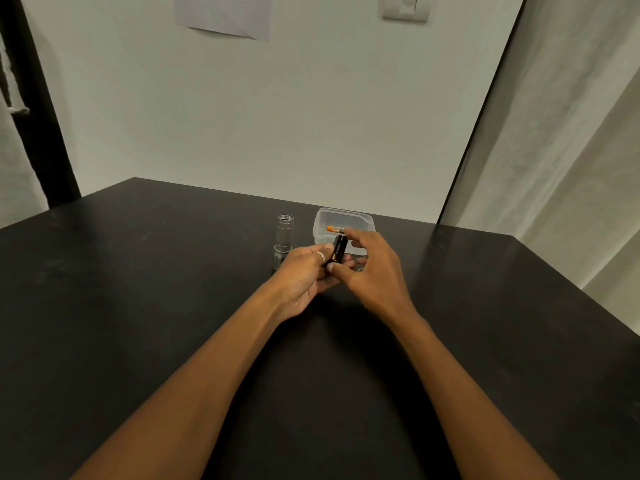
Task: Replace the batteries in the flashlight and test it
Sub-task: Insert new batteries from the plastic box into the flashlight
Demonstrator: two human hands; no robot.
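A silver flashlight body stands upright on the black table, its threaded end open at the top. My left hand grips a black battery holder with a battery in it, tilted up. My right hand touches the holder's lower end with the thumb, its index finger stretched toward the clear plastic box. An orange and black battery lies inside that box. A small silver part peeks out under my right hand.
The table's back edge meets a pale wall just behind the box. A dark door frame stands at the left and a curtain hangs at the right. A paper sheet and a wall switch sit high on the wall.
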